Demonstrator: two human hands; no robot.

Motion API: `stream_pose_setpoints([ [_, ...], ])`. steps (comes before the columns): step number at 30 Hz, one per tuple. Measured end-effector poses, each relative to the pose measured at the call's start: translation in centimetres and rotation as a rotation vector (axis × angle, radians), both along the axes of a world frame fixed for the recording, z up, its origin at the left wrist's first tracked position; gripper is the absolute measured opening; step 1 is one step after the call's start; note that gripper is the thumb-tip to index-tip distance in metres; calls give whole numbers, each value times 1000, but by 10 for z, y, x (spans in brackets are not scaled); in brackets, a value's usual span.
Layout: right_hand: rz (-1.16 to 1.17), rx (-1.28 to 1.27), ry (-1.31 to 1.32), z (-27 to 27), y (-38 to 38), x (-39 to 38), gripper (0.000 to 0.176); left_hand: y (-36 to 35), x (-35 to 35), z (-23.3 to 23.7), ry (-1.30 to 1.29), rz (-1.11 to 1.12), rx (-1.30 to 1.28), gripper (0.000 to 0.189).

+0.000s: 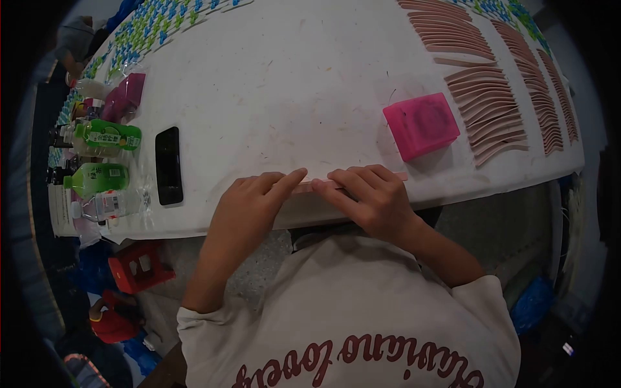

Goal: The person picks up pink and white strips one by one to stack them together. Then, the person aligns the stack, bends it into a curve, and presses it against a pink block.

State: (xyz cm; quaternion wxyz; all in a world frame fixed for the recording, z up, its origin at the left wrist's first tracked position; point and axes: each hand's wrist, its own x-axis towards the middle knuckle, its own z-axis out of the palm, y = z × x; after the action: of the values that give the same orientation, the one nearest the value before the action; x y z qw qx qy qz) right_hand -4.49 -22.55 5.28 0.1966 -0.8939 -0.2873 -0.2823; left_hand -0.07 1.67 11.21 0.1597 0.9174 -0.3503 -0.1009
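Observation:
My left hand (249, 210) and my right hand (369, 194) rest side by side at the near edge of the white table (284, 84). Both press their fingertips on a thin pink strip (309, 186) lying flat along that edge. The fingers of each hand are stretched forward over the strip, and most of it is hidden under them. A pink square box (422, 124) stands a little beyond my right hand.
Rows of curved pink strips (491, 103) cover the table's right side. A black phone (169, 165) lies left of my hands, with green-labelled bottles (103, 178) beside it. Small blue and green pieces (155, 29) fill the far left. A red stool (139, 265) stands under the table.

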Motion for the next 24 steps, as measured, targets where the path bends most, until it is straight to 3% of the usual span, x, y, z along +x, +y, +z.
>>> stream_pose_setpoints([
  [1, 0, 0, 3, 2, 0, 1, 29, 1, -7, -9, -231, -25, -63, 46],
  [7, 44, -11, 20, 0, -2, 3, 27, 5, -20, -51, -536, 57, -51, 52],
  [12, 0, -66, 21, 0, -2, 3, 40, 8, -10, -57, -567, 40, -54, 54],
  [24, -34, -217, -63, -8, -6, 9, 43, 9, -3, -60, -610, 5, -27, 60],
])
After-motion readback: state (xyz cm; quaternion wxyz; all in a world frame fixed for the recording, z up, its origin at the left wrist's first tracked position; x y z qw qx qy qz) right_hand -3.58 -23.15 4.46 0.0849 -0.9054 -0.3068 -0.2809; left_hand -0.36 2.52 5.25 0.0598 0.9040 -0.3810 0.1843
